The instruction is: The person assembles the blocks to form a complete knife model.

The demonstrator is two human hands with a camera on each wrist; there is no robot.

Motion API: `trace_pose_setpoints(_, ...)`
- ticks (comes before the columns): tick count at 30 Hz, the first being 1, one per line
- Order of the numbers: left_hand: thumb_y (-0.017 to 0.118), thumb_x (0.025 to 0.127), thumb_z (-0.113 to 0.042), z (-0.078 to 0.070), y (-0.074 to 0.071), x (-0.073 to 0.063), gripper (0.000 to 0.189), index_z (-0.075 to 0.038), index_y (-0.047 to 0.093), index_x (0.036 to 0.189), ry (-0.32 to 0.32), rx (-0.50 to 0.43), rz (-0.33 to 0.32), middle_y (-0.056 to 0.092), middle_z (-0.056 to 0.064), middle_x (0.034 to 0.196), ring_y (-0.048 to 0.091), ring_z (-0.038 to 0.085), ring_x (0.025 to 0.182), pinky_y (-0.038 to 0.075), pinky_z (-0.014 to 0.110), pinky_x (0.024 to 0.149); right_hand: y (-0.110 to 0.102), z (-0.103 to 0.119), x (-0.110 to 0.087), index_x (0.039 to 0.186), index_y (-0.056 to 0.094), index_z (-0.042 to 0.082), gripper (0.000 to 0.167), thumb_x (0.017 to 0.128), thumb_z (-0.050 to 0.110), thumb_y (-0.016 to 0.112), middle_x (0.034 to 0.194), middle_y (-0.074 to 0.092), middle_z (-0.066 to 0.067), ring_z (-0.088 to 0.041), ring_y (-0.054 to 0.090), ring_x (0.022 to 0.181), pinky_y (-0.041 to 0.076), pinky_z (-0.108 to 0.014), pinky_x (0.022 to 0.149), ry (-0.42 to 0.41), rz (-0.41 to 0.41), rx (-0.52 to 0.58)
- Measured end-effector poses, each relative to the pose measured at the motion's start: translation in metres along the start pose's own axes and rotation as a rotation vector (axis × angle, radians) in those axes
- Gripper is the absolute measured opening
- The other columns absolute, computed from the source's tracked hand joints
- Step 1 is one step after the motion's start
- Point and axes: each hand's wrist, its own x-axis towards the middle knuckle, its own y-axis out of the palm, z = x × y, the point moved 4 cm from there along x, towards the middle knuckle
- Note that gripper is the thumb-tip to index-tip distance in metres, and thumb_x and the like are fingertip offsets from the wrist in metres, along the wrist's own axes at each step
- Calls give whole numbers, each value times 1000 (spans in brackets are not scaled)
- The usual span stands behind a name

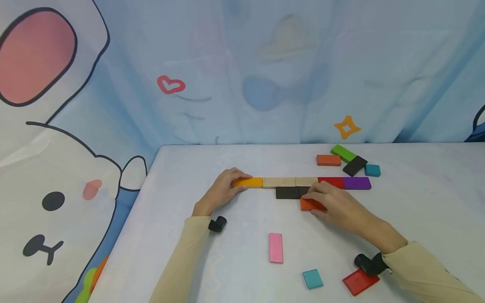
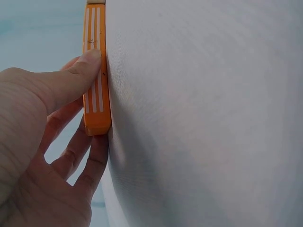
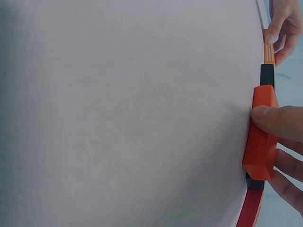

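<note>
My left hand (image 1: pixel 222 188) pinches a yellow-orange block (image 1: pixel 248 182) at the left end of a long row. In the left wrist view, the thumb lies on that block's striped side (image 2: pixel 94 28) and fingers reach behind it. Two plain wooden blocks (image 1: pixel 278 182), a red block (image 1: pixel 331 181) and a purple block (image 1: pixel 357 183) continue the row rightward. Two dark blocks (image 1: pixel 287 192) lie along its near side, the right one partly hidden. My right hand (image 1: pixel 339 206) pinches an orange block (image 1: pixel 310 204) against the near side of the dark ones, between thumb and fingers.
Behind the row lie an orange block (image 1: pixel 328 160), a green block (image 1: pixel 342 152), a black block (image 1: pixel 355 166) and a small teal block (image 1: pixel 372 170). Nearer me are a pink block (image 1: pixel 275 248), a teal square (image 1: pixel 313 279) and a red block (image 1: pixel 360 282) beside my right wrist.
</note>
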Motion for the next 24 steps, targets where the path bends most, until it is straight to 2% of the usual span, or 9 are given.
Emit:
trace_pose_setpoints(15, 75, 98, -12, 0, 0, 0, 34, -10, 72, 131, -10, -5, 8, 67, 6, 127, 57, 27, 122, 44, 43, 112, -1, 3, 0, 106, 79, -3, 38, 71, -1, 95, 102, 66, -12, -29, 67, 95, 63, -40, 78, -39, -9, -20)
trace_pose_setpoints(24, 75, 98, -11, 0, 1, 1, 34, -10, 72, 131, -2, -4, 4, 67, 6, 126, 58, 26, 121, 46, 42, 111, -1, 2, 1, 103, 80, 1, 37, 70, -3, 95, 101, 66, -11, -29, 69, 94, 63, -40, 78, -41, -38, -7)
